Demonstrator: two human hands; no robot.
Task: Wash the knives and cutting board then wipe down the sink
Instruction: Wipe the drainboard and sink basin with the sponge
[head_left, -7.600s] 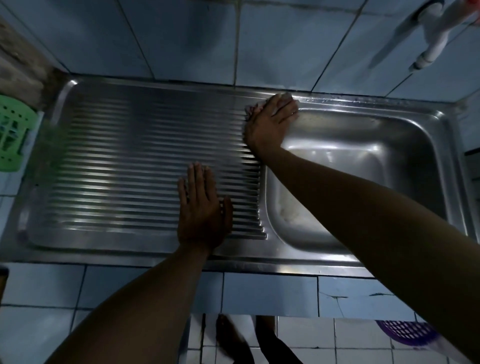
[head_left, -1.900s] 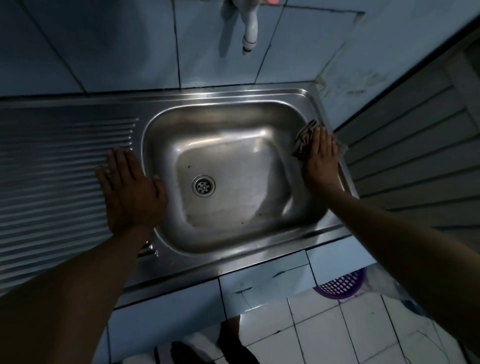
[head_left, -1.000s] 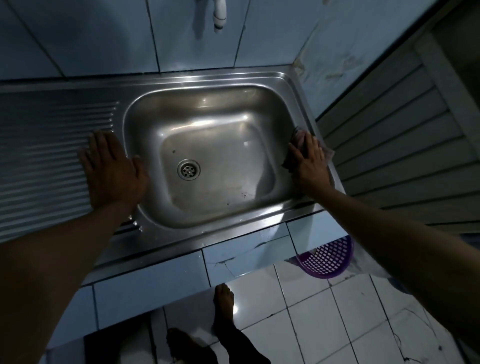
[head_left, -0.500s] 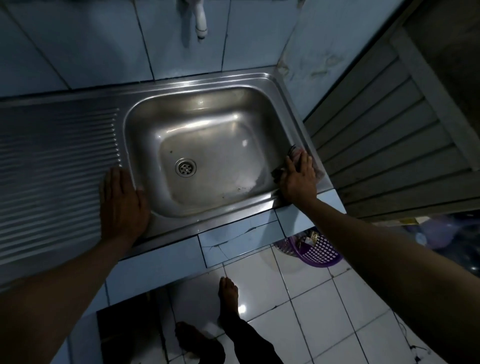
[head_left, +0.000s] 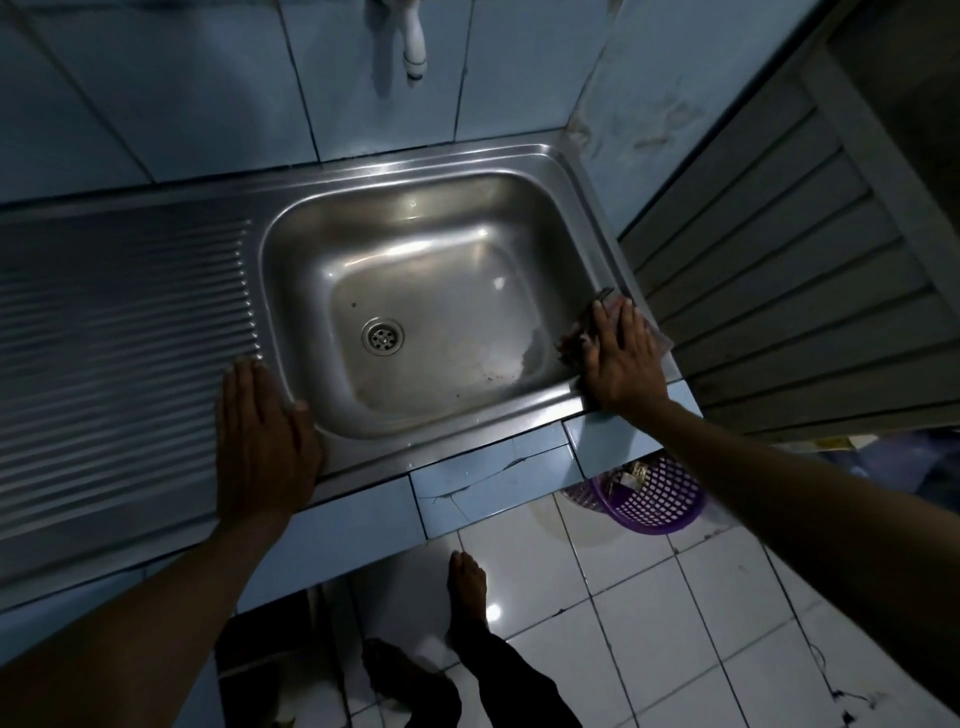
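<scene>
The right hand (head_left: 621, 364) is pressing flat, fingers straight, on a crumpled cloth (head_left: 582, 340) lying on the sink (head_left: 426, 166) rim at its near right corner. The left hand (head_left: 262, 441) is resting open and palm down, holding nothing, on the steel surface between the ribbed drainboard (head_left: 119, 332) and the basin. A purple basket (head_left: 649, 499) is sitting on the floor below.

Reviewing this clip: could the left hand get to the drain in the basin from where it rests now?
Probably yes. The left hand lies flat on the sink rim at the basin's near left corner, and nothing lies between it and the drain. The right hand presses the cloth on the far rim.
</scene>
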